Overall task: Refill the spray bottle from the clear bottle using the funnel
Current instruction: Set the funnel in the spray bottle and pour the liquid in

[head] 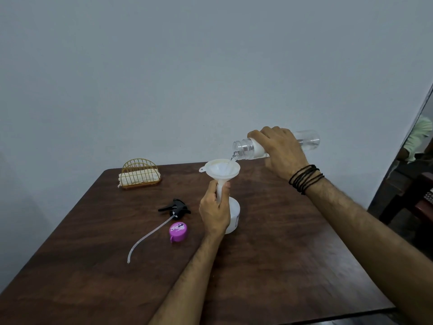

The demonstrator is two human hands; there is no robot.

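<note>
- The table (269, 266) was a dark brown wood-grain surface with rounded corners, filling the lower half of the frame against a plain pale wall.
- The spray bottle (233, 215) stood upright just right of the frame's centre: a white, opaque, cylindrical plastic body, largely hidden behind the left hand.
- The funnel (222, 170), white translucent plastic with a wide conical bowl, a small tab loop on its left rim and a narrow stem, sat upright with the stem pointing down towards the spray bottle's neck.
- The left hand (215, 209) was closed around the funnel's stem, thumb and fingers curled about it just below the bowl.
- The right hand (278, 151) was wrapped around the clear bottle (246, 148), a transparent ribbed plastic cylinder with a white band, held nearly horizontal at centre right with its threaded mouth just above the funnel's right rim; a thin stream of clear liquid ran into the bowl.
- Dark cords (305, 178) were wound around the right wrist.
- The black trigger sprayer head (175, 207) lay on the table left of the spray bottle, its long pale dip tube (147, 235) curving towards the lower left.
- A round purple cap (178, 231) lay just beside that tube.
- A gold wire holder (140, 173) with an arched top, holding folded cream cloth, stood at the table's far left corner.
</note>
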